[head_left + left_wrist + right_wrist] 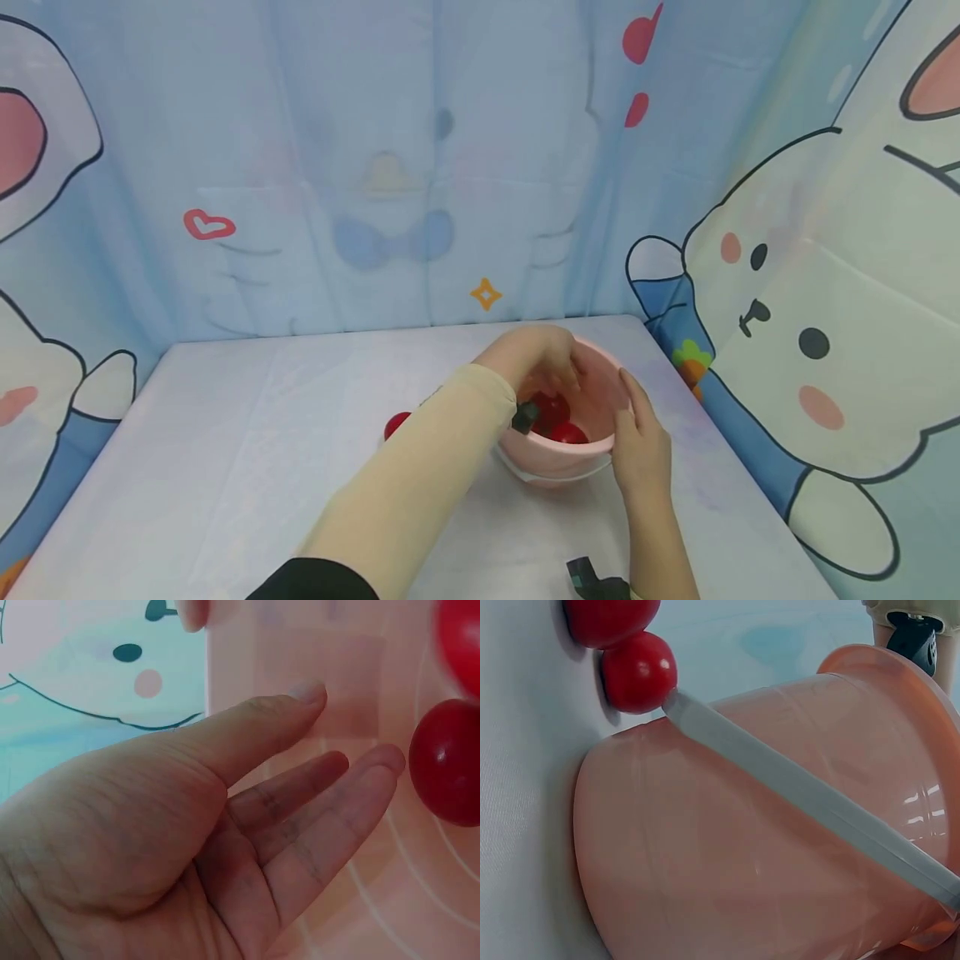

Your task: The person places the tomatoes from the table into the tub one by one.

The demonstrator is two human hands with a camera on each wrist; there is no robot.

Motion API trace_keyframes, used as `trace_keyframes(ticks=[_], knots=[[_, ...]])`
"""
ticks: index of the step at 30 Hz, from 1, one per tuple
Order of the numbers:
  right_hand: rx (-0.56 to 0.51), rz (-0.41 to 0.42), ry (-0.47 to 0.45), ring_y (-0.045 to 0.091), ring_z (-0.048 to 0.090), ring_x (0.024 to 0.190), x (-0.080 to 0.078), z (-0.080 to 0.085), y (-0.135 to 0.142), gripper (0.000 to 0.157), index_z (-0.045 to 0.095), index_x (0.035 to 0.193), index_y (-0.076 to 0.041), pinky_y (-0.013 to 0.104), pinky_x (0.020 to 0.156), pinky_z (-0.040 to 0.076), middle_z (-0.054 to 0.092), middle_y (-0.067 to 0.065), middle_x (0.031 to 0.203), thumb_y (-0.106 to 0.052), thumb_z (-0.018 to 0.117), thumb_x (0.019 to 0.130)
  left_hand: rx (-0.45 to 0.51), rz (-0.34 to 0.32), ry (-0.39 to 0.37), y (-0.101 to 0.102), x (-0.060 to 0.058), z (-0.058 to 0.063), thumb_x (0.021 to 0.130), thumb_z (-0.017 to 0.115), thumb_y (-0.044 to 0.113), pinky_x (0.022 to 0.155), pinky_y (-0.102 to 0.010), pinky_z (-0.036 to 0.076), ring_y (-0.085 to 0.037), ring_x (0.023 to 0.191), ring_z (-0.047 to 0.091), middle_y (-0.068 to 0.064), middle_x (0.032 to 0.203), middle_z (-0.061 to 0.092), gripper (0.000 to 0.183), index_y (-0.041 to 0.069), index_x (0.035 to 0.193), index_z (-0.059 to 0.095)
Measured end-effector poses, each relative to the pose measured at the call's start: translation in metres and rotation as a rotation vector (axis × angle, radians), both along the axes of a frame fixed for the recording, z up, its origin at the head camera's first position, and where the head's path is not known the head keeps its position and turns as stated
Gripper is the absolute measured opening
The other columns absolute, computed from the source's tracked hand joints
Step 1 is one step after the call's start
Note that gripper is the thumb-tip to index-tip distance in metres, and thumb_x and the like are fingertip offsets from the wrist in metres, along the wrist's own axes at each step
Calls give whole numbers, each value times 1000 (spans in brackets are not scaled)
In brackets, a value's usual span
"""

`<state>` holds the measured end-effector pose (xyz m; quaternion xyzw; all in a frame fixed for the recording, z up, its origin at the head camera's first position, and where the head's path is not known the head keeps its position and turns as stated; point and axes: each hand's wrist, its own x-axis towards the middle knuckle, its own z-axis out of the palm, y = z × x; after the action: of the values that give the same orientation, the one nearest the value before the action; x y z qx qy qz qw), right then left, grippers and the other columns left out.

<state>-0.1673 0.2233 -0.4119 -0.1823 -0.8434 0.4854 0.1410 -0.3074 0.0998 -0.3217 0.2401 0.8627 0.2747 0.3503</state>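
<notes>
A pink bucket [675, 847] with a white handle [802, 795] stands on the table, its mouth facing up. Reaching in over the rim, my left hand [536, 354] is inside it. The left wrist view shows that hand's thumb and fingers [330, 832] loosely extended with nothing between them. Shiny red balls [568, 433] lie in the bucket, one red ball [450, 761] just past the fingertips. At the near right side, my right hand [643, 437] grips the bucket's rim. Outside, two red balls [640, 673] rest on the table close to the bucket, mostly hidden by my left arm in the head view.
The table [262, 433] has a white cover. A blue curtain [315, 167] with cartoon rabbits hangs behind it and at both sides. Dark wrist camera mounts [600, 583] sit on both wrists.
</notes>
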Motion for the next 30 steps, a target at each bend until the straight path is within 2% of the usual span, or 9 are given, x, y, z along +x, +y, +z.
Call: trace_keyframes(ticks=[4, 7, 9, 11, 14, 18, 24, 27, 30], knots=[[18, 8, 3, 32, 53, 120, -2, 0, 2, 52, 21, 152, -52, 51, 96, 54, 33, 0, 161, -32, 30, 104, -5, -35, 58, 0, -3, 2, 91, 70, 13, 86, -27, 57, -16, 104, 60, 5, 112, 64, 39, 20, 129, 66], [21, 10, 0, 32, 52, 123, -4, -1, 4, 52, 21, 152, -52, 52, 97, 53, 33, -1, 161, -33, 30, 104, -23, -87, 135, 1, -3, 9, 93, 69, 19, 86, -23, 54, -12, 108, 54, 6, 118, 63, 38, 22, 131, 65], [20, 12, 0, 32, 51, 126, -5, -2, 6, 52, 21, 153, -50, 53, 98, 53, 33, -2, 161, -34, 30, 104, -22, -112, 168, 0, -2, 14, 93, 68, 22, 85, -22, 55, -11, 108, 57, 6, 122, 63, 40, 23, 133, 63], [21, 13, 0, 33, 50, 129, -6, -3, 7, 52, 21, 153, -50, 53, 98, 52, 33, -2, 161, -35, 30, 104, 4, -118, 162, -4, -2, 20, 93, 69, 23, 83, -22, 57, -12, 105, 63, 3, 124, 63, 43, 20, 135, 61], [14, 20, 2, 33, 48, 130, -8, -3, 9, 51, 21, 153, -49, 54, 99, 51, 32, -3, 162, -36, 30, 105, 79, -109, 101, -17, -3, 28, 94, 68, 21, 79, -26, 60, -18, 98, 71, -4, 130, 61, 47, 16, 139, 57], [10, 20, 4, 33, 47, 130, -9, -2, 12, 51, 20, 153, -51, 55, 100, 50, 31, -4, 162, -36, 29, 105, 165, -115, 100, -43, -8, 38, 94, 68, 23, 78, -27, 61, -19, 90, 74, -10, 134, 60, 50, 13, 142, 54], [7, 8, 11, 35, 44, 136, -11, 0, 16, 51, 21, 153, -50, 58, 101, 48, 30, -5, 162, -36, 29, 105, 225, -50, 215, -96, -8, 50, 93, 69, 31, 76, -26, 60, -16, 86, 73, -3, 124, 65, 48, 23, 139, 57], [4, 13, 14, 35, 40, 141, -11, -2, 20, 50, 21, 152, -51, 59, 102, 46, 29, -6, 162, -38, 30, 105, 235, 2, 256, -128, -4, 48, 92, 70, 35, 77, -28, 60, -17, 85, 72, 1, 119, 64, 48, 27, 138, 57], [13, 18, 19, 34, 36, 145, -11, -3, 23, 49, 21, 152, -51, 59, 102, 45, 29, -6, 163, -39, 30, 105, 226, 60, 279, -160, 0, 36, 92, 70, 37, 79, -31, 60, -18, 85, 71, 4, 116, 65, 49, 30, 138, 56]])
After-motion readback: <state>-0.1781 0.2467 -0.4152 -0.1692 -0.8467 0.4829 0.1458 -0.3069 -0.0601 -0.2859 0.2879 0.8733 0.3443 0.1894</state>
